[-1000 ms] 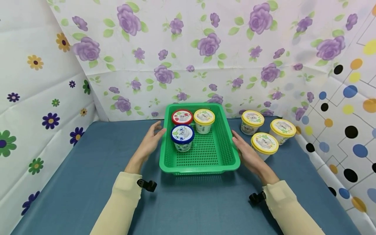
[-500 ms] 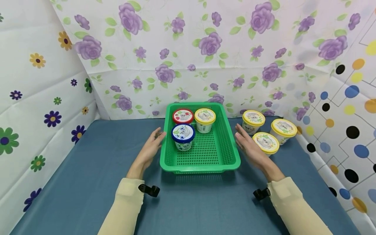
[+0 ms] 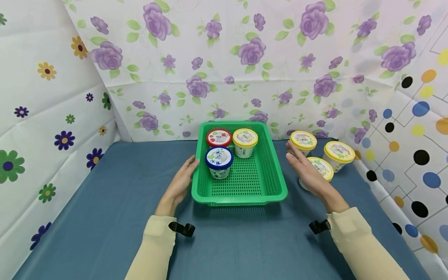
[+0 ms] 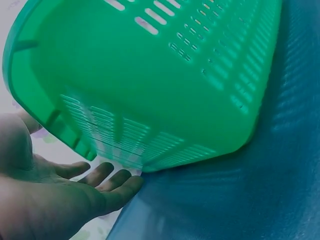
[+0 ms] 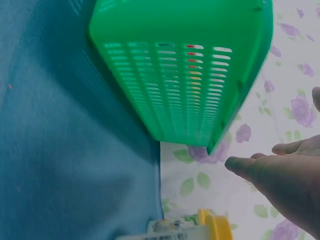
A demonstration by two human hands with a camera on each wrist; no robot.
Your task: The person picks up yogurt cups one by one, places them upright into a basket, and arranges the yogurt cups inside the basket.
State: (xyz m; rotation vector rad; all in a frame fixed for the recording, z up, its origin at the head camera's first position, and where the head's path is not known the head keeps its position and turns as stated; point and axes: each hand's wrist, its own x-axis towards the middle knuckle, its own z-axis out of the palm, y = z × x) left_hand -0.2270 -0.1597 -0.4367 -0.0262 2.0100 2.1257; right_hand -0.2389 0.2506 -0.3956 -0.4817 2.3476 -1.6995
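A green plastic basket (image 3: 241, 200) sits on the table and holds three lidded tubs: a red-lidded tub (image 3: 219, 138), a yellow-lidded tub (image 3: 245, 144) and a blue-lidded tub (image 3: 219, 161). My left hand (image 3: 180, 182) is at the basket's left side, fingers loosely extended beside the wall; whether it touches the rim I cannot tell. In the left wrist view that hand (image 4: 55, 195) holds nothing. My right hand (image 3: 309, 173) hovers right of the basket with fingers straight, apart from it, partly covering the tubs behind. In the right wrist view the hand (image 5: 285, 175) holds nothing.
Three more yellow-lidded tubs stand right of the basket: a back tub (image 3: 303, 140), a right tub (image 3: 338, 153) and a front tub (image 3: 322, 168). Blue cloth (image 3: 241, 249) covers the table. A flowered curtain (image 3: 224, 62) rises behind, with patterned sheets at both sides.
My right hand has drawn away from the basket's right side, toward the yellow-lidded tubs. My left hand stays by the left side. The basket and its tubs keep their places.
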